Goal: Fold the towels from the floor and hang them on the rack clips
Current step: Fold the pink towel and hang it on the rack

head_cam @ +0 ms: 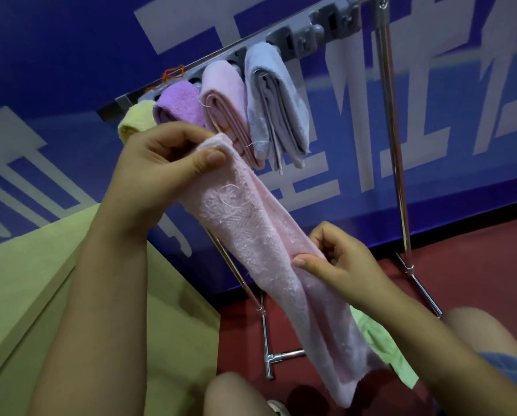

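Observation:
A long pale pink towel (pixel 251 235), folded lengthwise, hangs in the air in front of me. My left hand (pixel 161 163) pinches its top end between thumb and fingers. My right hand (pixel 338 259) pinches its right edge about halfway down. Behind it stands the metal rack, whose grey clip bar (pixel 311 34) carries several folded towels: yellow (pixel 134 121), purple (pixel 176 106), pink (pixel 224 103) and grey-blue (pixel 275 100). The clips at the bar's right end hold nothing. A light green towel (pixel 386 346) lies on the red floor, partly hidden behind the pink towel.
The rack's chrome post (pixel 392 145) and feet (pixel 284 355) stand on the red floor (pixel 461 265). A pale green cabinet (pixel 26 280) fills the left. A blue banner with white lettering (pixel 446 115) backs the rack. My knees (pixel 233 394) show at the bottom.

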